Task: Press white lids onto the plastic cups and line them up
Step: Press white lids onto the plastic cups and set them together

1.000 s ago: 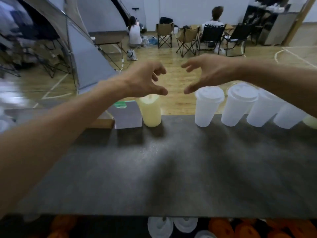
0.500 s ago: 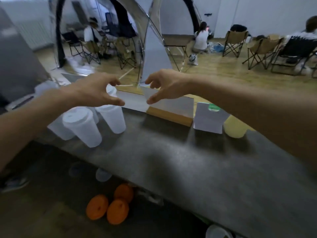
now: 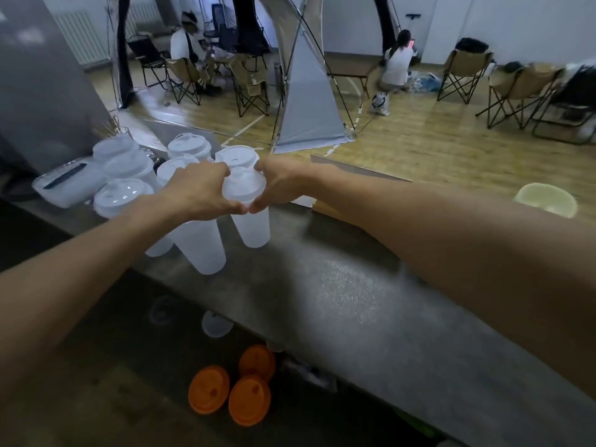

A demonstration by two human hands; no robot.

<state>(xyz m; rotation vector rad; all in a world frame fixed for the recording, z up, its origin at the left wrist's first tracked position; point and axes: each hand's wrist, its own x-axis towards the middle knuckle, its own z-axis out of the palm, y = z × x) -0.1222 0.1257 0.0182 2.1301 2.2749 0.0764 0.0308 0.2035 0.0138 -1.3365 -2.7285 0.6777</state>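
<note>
1. The landmark is the frosted plastic cup (image 3: 251, 225) with a white lid (image 3: 244, 188), standing upright on the grey counter (image 3: 338, 285) near its far edge.
2. The left hand (image 3: 201, 191) grips the lid rim from the left, fingers curled over the far side and thumb along the near side.
3. The right hand (image 3: 280, 185) grips the same lid from the right, fingers curled round the rim; its thumb tip meets the left thumb at the lid's near edge.
4. Just left of that cup stands another frosted cup (image 3: 201, 250), partly hidden under the left forearm, so I cannot tell whether it is lidded.
5. Behind and to the left of the held cup crowd more lidded cups (image 3: 237, 156), close together and not in a line; motion blur makes an exact count unsure.
6. Further left of the cluster lies a white box-like device (image 3: 64, 185) with a dark strip; no writing on it is readable.
7. Well to the right of the held cup, behind the right forearm, sits a pale yellow cup (image 3: 545, 200).
8. Below the counter's near edge, in front of the held cup, lie three orange lids (image 3: 209, 390) and a clear lid (image 3: 216, 324).
9. No brand, label or text can be read on any cup or lid.
</note>
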